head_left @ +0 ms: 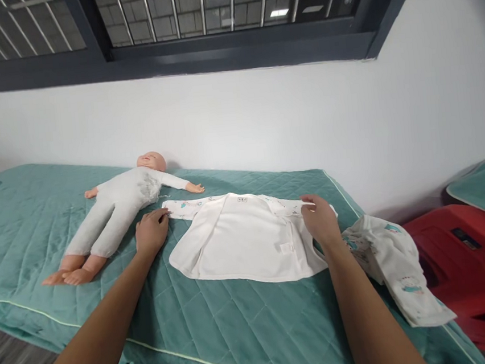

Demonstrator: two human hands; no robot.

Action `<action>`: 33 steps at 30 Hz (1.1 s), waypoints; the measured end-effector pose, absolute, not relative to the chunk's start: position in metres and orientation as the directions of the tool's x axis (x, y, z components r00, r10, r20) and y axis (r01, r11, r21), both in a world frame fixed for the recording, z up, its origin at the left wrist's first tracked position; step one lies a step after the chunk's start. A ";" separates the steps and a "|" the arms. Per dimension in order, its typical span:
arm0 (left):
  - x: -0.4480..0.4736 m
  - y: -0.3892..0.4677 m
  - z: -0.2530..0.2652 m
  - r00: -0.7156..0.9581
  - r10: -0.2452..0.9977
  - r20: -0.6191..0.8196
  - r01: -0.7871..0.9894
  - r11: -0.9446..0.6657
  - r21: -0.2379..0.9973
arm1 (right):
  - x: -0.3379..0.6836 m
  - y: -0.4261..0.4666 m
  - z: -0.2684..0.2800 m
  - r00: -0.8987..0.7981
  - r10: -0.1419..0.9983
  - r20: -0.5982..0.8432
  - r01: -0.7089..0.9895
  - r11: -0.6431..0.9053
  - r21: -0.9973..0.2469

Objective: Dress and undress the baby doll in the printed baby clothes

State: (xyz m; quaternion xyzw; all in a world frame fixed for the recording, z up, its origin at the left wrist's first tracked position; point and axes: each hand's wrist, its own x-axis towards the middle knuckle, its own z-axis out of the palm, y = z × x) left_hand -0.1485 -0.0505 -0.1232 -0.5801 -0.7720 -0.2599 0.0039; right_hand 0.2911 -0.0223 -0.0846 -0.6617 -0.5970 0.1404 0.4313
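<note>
A white baby shirt [248,241] lies spread out on the green quilted bed cover, its sleeves reaching to both sides. At the end of its left sleeve, my left hand [152,232] pinches the cuff. My right hand [321,220] has its fingers closed on the other sleeve, whose far end is partly hidden behind the hand. To the left lies a baby doll [120,202] on its back, in a pale cloth body, head toward the wall and feet toward the front edge. One doll hand rests just above the shirt's left sleeve.
A folded white printed garment [399,270] hangs over the right edge of the green bed cover [222,327]. Beyond that edge stands a red plastic object [469,263] with green cloth on top. A white wall [228,120] and barred window [226,12] run behind the bed.
</note>
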 end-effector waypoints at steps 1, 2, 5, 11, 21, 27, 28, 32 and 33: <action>-0.148 -0.051 -0.123 -0.326 0.894 0.308 0.898 0.191 0.397 | 0.290 -0.024 -0.084 0.176 0.907 0.383 0.708 0.154 -0.690; -0.148 -0.051 -0.122 -0.327 0.894 0.307 0.897 0.190 0.400 | 0.287 -0.027 -0.084 0.075 0.901 0.427 0.746 0.234 -0.624; -0.148 -0.050 -0.122 -0.336 0.893 0.301 0.889 0.195 0.413 | 0.278 -0.034 -0.085 -0.213 0.892 0.398 0.817 0.386 -0.428; -0.148 -0.050 -0.121 -0.339 0.895 0.291 0.886 0.201 0.417 | 0.270 -0.035 -0.086 -0.069 0.960 0.271 0.920 0.166 -0.354; -0.149 -0.051 -0.123 -0.342 0.895 0.287 0.890 0.210 0.406 | 0.282 -0.005 -0.086 0.148 0.959 0.243 0.728 0.061 -0.683; -0.148 -0.051 -0.122 -0.330 0.897 0.294 0.899 0.204 0.387 | 0.299 0.001 -0.088 0.267 0.892 0.366 0.763 0.037 -0.645; -0.147 -0.052 -0.122 -0.332 0.897 0.292 0.901 0.210 0.379 | 0.298 -0.002 -0.086 0.242 0.884 0.399 0.780 0.067 -0.622; -0.144 -0.053 -0.119 -0.321 0.902 0.288 0.915 0.217 0.341 | 0.284 -0.021 -0.080 -0.076 0.894 0.441 0.828 0.303 -0.471; -0.143 -0.053 -0.118 -0.317 0.905 0.285 0.917 0.215 0.336 | 0.280 -0.028 -0.081 -0.170 0.889 0.425 0.830 0.362 -0.425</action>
